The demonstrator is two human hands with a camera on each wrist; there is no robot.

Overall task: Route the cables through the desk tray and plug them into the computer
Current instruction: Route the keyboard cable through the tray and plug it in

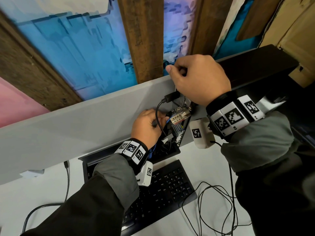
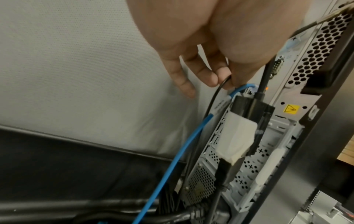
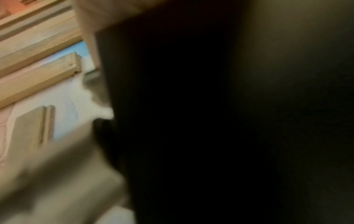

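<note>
The computer point(image 1: 255, 70) stood at the desk's point(image 1: 209, 169) back right corner, its rear panel facing left. The tray point(image 1: 95, 160) was sunk along the back edge, just left of it, against the partition point(image 1: 85, 120). The keyboard point(image 1: 163, 195) lay before the tray. Cables point(image 2: 184, 150) rose from the tray to the rear panel.

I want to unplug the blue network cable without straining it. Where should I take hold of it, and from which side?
Grip the blue cable at its plug end by the port, not along the loose run below. Come from the grey partition side: there is a gap there, where the left hand already pinches a thin black cable. The black adapter crowds the other side.
</note>
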